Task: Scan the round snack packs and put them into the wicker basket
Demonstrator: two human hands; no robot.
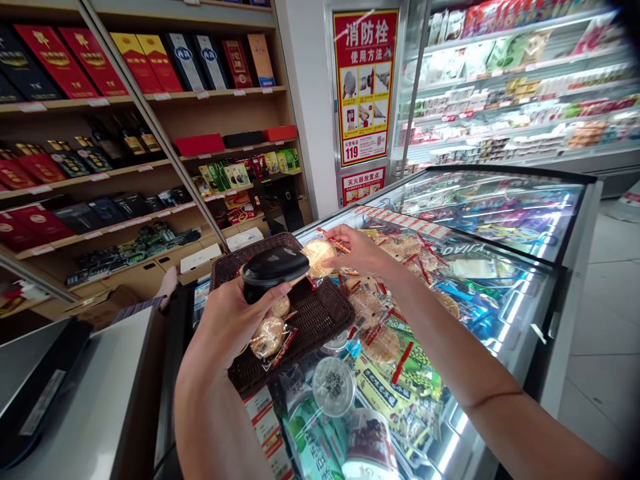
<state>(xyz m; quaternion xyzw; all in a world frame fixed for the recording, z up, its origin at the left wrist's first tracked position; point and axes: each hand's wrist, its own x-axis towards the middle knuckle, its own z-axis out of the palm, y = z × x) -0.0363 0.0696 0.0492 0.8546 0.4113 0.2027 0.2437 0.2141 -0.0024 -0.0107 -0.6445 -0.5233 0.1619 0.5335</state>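
Over the dark-brown woven basket (323, 327), your left hand (225, 320) grips a glossy black handheld scanner (277, 265); your right hand (357, 248) pinches a pale round cracker in clear, red-edged wrapping (319, 256), right by the scanner's front. Beside the basket, more wrapped crackers (364, 308) lie across the glass-topped freezer (563, 340); beyond, tan shelves (230, 119) hold boxes.

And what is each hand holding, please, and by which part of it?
The left hand grips a black scanner below its head; the right hand pinches a wrapped round cracker by one edge.
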